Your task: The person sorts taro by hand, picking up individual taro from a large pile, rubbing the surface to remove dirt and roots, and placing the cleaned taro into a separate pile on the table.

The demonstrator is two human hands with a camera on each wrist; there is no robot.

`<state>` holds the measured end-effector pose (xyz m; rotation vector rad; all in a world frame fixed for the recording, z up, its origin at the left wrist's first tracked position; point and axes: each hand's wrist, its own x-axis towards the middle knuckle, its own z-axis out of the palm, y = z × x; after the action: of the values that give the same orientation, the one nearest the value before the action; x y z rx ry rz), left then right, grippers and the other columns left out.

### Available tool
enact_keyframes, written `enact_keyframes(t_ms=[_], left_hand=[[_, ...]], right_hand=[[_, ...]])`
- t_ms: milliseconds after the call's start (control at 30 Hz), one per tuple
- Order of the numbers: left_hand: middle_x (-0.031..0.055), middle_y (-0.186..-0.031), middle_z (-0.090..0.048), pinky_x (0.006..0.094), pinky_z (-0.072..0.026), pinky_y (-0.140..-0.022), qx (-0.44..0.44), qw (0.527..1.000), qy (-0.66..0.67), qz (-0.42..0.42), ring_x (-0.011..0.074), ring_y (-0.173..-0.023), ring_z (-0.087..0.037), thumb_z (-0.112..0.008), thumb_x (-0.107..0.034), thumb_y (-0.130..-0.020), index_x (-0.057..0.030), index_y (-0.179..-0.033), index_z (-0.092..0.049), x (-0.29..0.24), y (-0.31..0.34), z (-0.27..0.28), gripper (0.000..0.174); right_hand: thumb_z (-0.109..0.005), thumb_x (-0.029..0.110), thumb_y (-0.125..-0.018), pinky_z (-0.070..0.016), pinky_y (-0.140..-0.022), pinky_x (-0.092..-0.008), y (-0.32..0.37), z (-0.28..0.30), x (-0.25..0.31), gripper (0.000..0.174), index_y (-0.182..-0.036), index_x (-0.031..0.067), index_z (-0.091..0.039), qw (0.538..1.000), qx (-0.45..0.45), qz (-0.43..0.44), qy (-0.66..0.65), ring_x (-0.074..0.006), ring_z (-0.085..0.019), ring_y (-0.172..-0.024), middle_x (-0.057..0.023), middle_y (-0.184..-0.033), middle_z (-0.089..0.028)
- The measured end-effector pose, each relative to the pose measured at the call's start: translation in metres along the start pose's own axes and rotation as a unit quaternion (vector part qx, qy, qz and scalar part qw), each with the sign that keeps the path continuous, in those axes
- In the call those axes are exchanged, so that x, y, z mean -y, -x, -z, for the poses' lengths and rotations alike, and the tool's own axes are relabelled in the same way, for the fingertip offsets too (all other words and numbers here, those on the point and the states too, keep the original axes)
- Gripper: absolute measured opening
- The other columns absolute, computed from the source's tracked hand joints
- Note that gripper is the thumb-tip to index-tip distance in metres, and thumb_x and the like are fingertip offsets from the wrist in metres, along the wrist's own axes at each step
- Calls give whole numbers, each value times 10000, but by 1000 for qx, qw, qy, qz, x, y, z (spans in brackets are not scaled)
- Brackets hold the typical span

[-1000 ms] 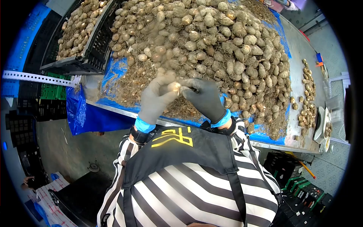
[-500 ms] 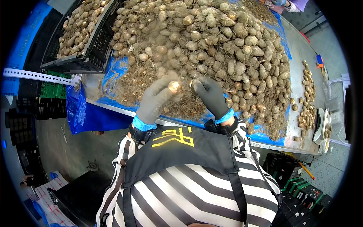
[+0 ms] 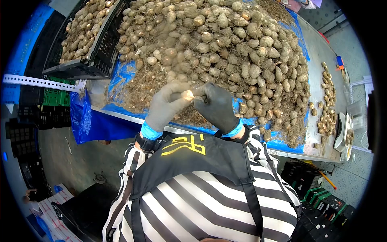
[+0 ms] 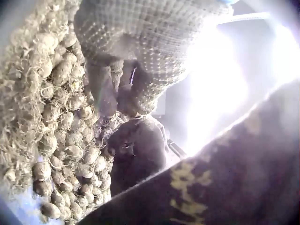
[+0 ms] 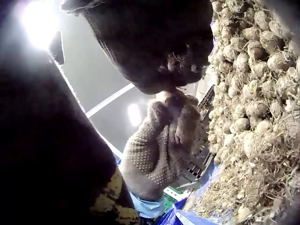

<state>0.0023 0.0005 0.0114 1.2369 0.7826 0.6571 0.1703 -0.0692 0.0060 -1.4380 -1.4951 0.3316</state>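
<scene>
In the head view my left hand point(image 3: 167, 101), in a grey dotted glove with a blue cuff, grips a small taro corm point(image 3: 187, 95) whose pale, trimmed face shows. My right hand point(image 3: 217, 105), gloved darker grey, has its fingers curled and its fingertips pinching at the corm's right end. The right wrist view shows the corm point(image 5: 165, 97) between the two gloves, mostly covered by fingers. Both hands are over the near edge of a big heap of hairy taro point(image 3: 229, 52), above loose root trimmings point(image 3: 193, 117).
A black crate point(image 3: 90, 66) full of taro stands at the left of the table. Blue sheeting point(image 3: 121, 74) lies under the heap. Smaller taro point(image 3: 327, 121) lie on the right, beside a white scale-like object point(image 3: 342, 131). Another person's arm point(image 3: 309, 4) shows at the top right.
Half a second ago the right hand was drawn away to the right of the corm; now it is back against it. The left hand has kept hold and turned the corm slightly.
</scene>
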Motion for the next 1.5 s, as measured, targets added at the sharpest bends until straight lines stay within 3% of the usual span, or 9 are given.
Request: enact_keyframes(t_ms=[133, 233, 333, 667, 967, 1167, 1267, 1367, 1500], left_hand=[[99, -1120, -649, 300, -566, -811, 53, 993, 107, 22, 186, -965, -664, -661, -68, -901, 18, -1221, -572, -5, 3, 2, 343], [113, -1164, -634, 312, -570, -815, 54, 981, 181, 42, 197, -969, -663, -652, -75, -911, 20, -1258, -547, -4, 2, 7, 375], [109, -1196, -613, 324, -574, -816, 36, 982, 178, 48, 193, -1006, -646, -640, -57, -911, 15, -1283, -530, -2, 1, 5, 394], [75, -1189, -608, 289, -508, -904, 17, 999, 29, -2, 161, -1046, -618, -648, -39, -896, -8, -1237, -561, 6, -1, 5, 353], [76, -1198, -597, 313, -544, -849, 74, 978, 190, 31, 171, -1004, -632, -635, -30, -891, 1, -1273, -548, 6, 0, 9, 394], [83, -1219, -587, 309, -539, -867, 66, 993, 95, -18, 181, -1051, -617, -636, 9, -832, 14, -1298, -535, 12, -4, 7, 476], [100, -1221, -590, 298, -532, -859, 51, 998, 37, -15, 182, -1047, -615, -640, 35, -795, 25, -1320, -513, 9, -4, 5, 541], [70, -1220, -581, 281, -509, -887, 70, 995, 62, 26, 151, -1071, -598, -653, 57, -799, 9, -1364, -491, 1, 1, 4, 590], [70, -1236, -584, 275, -506, -891, 65, 997, 28, 11, 140, -1070, -596, -663, 42, -799, -12, -1428, -432, 3, 1, 6, 672]], right_hand=[[-640, 150, -782, -501, -594, -386, -4, 0, -21, 127, -869, 63, -674, 992, 15, -127, 15, -297, -623, -646, -121, -751, -626], [-622, 121, -803, -509, -624, -368, -4, 11, -34, 129, -892, 55, -688, 993, -5, -69, 96, -288, -637, -667, -140, -795, -650], [-650, 73, -792, -509, -611, -347, -7, 19, -17, 137, -918, 57, -700, 997, 5, -61, -53, -274, -645, -677, -143, -805, -659], [-712, 55, -725, -495, -560, -349, -5, -1, 2, 167, -887, 89, -689, 997, -30, 62, -28, -261, -617, -605, -100, -747, -629], [-638, 180, -805, -513, -659, -406, 0, 9, -37, 145, -896, 73, -672, 988, -1, -88, 126, -325, -653, -766, -143, -844, -657], [-634, 136, -842, -519, -692, -334, -5, 21, 1, 152, -955, 59, -701, 975, 88, -137, -149, -248, -664, -757, -120, -879, -677], [-639, 115, -841, -514, -687, -298, 2, 4, -5, 183, -1000, 47, -701, 993, 24, -37, -107, -185, -648, -745, -99, -875, -677], [-629, 101, -844, -508, -687, -286, -5, 4, -23, 218, -1043, 44, -697, 988, 9, -140, -56, -162, -639, -748, -94, -885, -676], [-645, 113, -834, -517, -694, -292, -11, 23, -14, 265, -1084, 41, -694, 963, 62, -168, -203, -155, -644, -769, -89, -899, -679]])
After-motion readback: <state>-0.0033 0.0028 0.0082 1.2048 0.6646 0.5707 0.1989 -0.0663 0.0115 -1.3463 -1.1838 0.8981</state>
